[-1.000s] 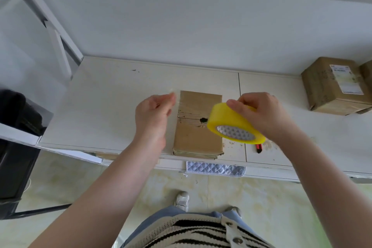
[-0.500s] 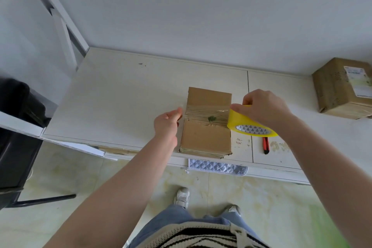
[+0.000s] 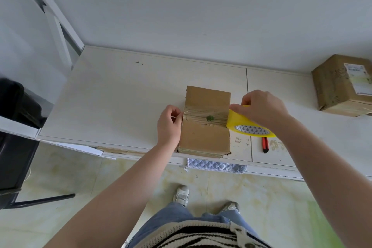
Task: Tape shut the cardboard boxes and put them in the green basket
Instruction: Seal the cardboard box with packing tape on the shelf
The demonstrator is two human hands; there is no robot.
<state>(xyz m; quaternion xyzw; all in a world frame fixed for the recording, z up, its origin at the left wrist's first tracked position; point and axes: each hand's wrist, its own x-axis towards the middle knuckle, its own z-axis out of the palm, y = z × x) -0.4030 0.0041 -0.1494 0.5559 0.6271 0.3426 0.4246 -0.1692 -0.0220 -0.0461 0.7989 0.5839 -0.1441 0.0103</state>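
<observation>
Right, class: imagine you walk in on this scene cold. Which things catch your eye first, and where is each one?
The bright yellow tape roll stands out first, gripped by the right hand at the right edge of the cardboard box near the front of the white table. The left hand pinches the clear tape end at the box's left edge. A second, labelled box sits far right, and a red cutter lies below the roll.

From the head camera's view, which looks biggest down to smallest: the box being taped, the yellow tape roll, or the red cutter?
1. Box being taped, clearly largest.
2. Yellow tape roll, partly hidden under the right hand.
3. Red cutter, smallest, though the roll covers its far end.
</observation>
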